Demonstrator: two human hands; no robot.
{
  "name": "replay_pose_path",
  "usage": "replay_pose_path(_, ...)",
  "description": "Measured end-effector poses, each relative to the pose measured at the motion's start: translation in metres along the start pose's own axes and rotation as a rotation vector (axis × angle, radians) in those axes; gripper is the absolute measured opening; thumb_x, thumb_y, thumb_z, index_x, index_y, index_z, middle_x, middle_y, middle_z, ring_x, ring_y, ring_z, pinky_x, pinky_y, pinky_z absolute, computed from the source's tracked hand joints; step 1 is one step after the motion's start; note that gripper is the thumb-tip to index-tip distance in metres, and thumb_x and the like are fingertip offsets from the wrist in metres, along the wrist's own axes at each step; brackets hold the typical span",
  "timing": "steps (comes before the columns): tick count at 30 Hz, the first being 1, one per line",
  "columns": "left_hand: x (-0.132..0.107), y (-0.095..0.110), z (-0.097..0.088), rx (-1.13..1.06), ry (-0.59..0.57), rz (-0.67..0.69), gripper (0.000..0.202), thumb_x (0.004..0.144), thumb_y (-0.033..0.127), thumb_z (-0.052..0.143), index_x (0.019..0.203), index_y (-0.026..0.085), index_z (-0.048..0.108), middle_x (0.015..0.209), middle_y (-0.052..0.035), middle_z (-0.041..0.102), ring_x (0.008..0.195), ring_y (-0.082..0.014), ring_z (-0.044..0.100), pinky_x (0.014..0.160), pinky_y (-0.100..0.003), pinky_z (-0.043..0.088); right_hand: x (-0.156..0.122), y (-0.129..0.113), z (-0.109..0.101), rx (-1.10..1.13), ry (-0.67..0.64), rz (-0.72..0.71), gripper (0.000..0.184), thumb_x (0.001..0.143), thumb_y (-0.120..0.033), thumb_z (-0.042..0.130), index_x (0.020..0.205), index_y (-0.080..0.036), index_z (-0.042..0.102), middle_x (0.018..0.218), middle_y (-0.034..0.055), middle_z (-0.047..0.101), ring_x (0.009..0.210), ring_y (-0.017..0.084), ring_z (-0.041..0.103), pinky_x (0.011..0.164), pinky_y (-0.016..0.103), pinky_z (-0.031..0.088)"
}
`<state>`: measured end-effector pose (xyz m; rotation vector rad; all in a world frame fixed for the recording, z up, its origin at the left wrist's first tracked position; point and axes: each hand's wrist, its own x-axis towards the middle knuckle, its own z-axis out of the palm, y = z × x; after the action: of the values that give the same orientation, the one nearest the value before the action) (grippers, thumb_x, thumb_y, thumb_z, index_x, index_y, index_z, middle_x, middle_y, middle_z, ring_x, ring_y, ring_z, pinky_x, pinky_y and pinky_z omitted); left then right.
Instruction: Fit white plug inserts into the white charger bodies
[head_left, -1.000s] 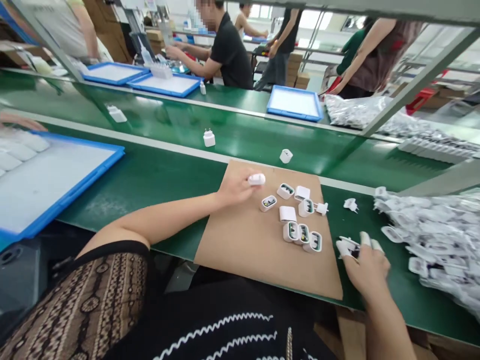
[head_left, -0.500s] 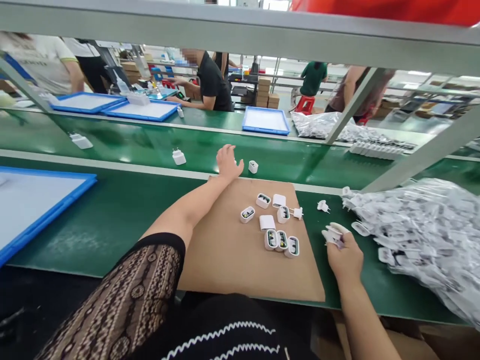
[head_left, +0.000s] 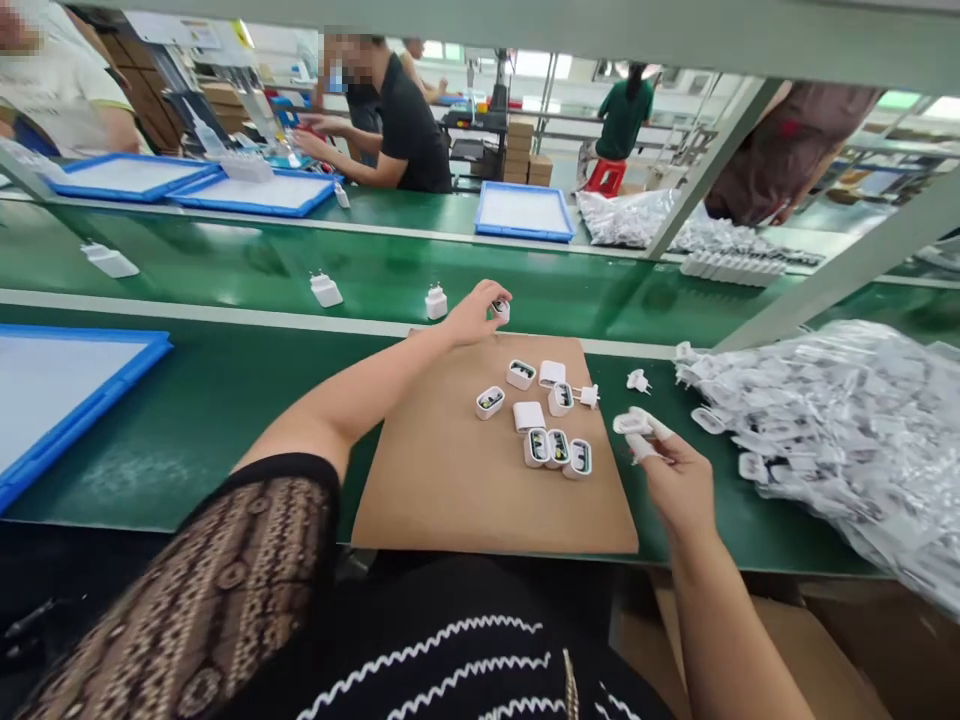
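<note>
My left hand (head_left: 477,312) is closed on an open white charger housing (head_left: 502,312) at the far edge of the cardboard sheet (head_left: 442,470). Just left of it, a white charger with pins (head_left: 436,302) stands on the green belt. Several open housings (head_left: 490,403) showing circuit boards are grouped on the cardboard, among them a white housing (head_left: 529,417) with its closed side showing. To the right of the cardboard, my right hand (head_left: 679,490), with white covers on its fingertips, pinches a white plug cap (head_left: 632,425). A loose plug cap (head_left: 639,380) lies beyond it.
A plastic bag heaped with white plug caps (head_left: 847,440) lies at right. More chargers (head_left: 326,290) rest on the belt (head_left: 262,270). A blue-rimmed tray (head_left: 75,400) is at left, and other trays (head_left: 525,210) sit behind. Co-workers are beyond the slanted frame posts (head_left: 712,170).
My left hand has moved right from the pinned charger, which now stands free on the belt, and has taken hold of the open housing. My right hand has brought its plug cap nearer the cardboard.
</note>
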<state>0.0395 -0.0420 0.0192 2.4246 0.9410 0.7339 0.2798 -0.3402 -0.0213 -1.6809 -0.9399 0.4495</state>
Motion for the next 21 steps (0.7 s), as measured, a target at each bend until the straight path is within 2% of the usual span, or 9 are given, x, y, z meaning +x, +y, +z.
replay_pose_path(2,-0.036,0.013,-0.014,-0.183,0.046,0.139,0.034,0.085,0.019,0.065,0.118,0.019,0.060,0.133,-0.0126,0.055,0.122,-0.0223,0.056,0.105,-0.035,0.049,-0.007,-0.016,0.007,0.108,-0.092,0.034,0.041,0.071,-0.041,0.077,0.106,-0.019,0.079,0.100,0.0088,0.078,0.079,0.021,0.069,0.069,0.035,0.057)
replay_pose_path(3,-0.057,0.021,-0.020,-0.281,0.033,0.184,0.034,0.085,0.021,0.067,0.118,0.020,0.060,0.131,-0.0122,0.057,0.119,-0.0220,0.058,0.102,-0.036,0.051,-0.010,-0.023,0.010,0.161,-0.128,0.049,0.040,0.071,-0.040,0.079,0.106,-0.020,0.078,0.100,0.0087,0.078,0.081,0.021,0.070,0.069,0.034,0.057)
replay_pose_path(6,-0.121,0.047,-0.034,-0.513,-0.132,0.252,0.033,0.086,0.022,0.068,0.118,0.022,0.060,0.122,-0.0109,0.063,0.111,-0.0204,0.064,0.096,-0.036,0.054,-0.017,-0.040,0.021,0.283,-0.219,0.089,0.038,0.069,-0.037,0.084,0.104,-0.022,0.077,0.098,0.0081,0.078,0.082,0.021,0.071,0.068,0.032,0.058)
replay_pose_path(9,-0.166,0.064,-0.031,-0.522,-0.238,0.256,0.030,0.084,0.018,0.068,0.114,0.022,0.066,0.123,-0.0119,0.064,0.115,-0.0223,0.064,0.101,-0.039,0.054,-0.021,-0.051,0.032,0.309,-0.371,0.105,0.034,0.071,-0.036,0.085,0.102,-0.023,0.077,0.091,0.0065,0.077,0.072,0.018,0.069,0.063,0.031,0.058)
replay_pose_path(12,-0.185,0.064,-0.019,-0.466,-0.361,0.251,0.036,0.081,0.010,0.065,0.115,0.021,0.069,0.125,-0.0127,0.065,0.118,-0.0241,0.064,0.105,-0.040,0.053,-0.023,-0.058,0.043,0.225,-0.483,0.073,0.036,0.072,-0.035,0.085,0.104,-0.023,0.078,0.084,0.0048,0.075,0.066,0.017,0.066,0.060,0.031,0.057)
replay_pose_path(15,-0.192,0.056,-0.005,-0.472,-0.438,0.228,0.059,0.077,0.005,0.063,0.134,0.022,0.061,0.132,-0.0132,0.063,0.123,-0.0258,0.062,0.107,-0.041,0.052,-0.028,-0.065,0.050,0.065,-0.486,0.001,0.037,0.074,-0.036,0.084,0.107,-0.023,0.077,0.086,0.0056,0.075,0.070,0.018,0.066,0.060,0.030,0.056)
replay_pose_path(17,-0.197,0.053,0.005,-0.485,-0.365,0.161,0.077,0.075,0.010,0.071,0.147,0.024,0.048,0.144,-0.0154,0.054,0.136,-0.0296,0.052,0.112,-0.046,0.049,-0.032,-0.069,0.051,-0.074,-0.465,-0.071,0.034,0.076,-0.039,0.082,0.105,-0.023,0.077,0.087,0.0057,0.075,0.069,0.018,0.065,0.058,0.029,0.053)
replay_pose_path(19,-0.204,0.053,0.015,-0.493,-0.211,0.050,0.086,0.072,0.024,0.084,0.148,0.023,0.044,0.147,-0.0179,0.049,0.140,-0.0330,0.046,0.113,-0.051,0.047,-0.036,-0.075,0.052,-0.209,-0.459,-0.167,0.028,0.080,-0.040,0.079,0.103,-0.024,0.078,0.084,0.0042,0.073,0.066,0.016,0.062,0.058,0.029,0.051)
replay_pose_path(21,-0.208,0.054,0.023,-0.524,-0.110,-0.035,0.071,0.074,0.034,0.086,0.135,0.020,0.053,0.136,-0.0171,0.056,0.130,-0.0310,0.054,0.107,-0.049,0.051,-0.039,-0.080,0.054,-0.320,-0.450,-0.269,0.026,0.083,-0.039,0.076,0.105,-0.025,0.078,0.080,0.0023,0.071,0.063,0.016,0.060,0.058,0.029,0.050)
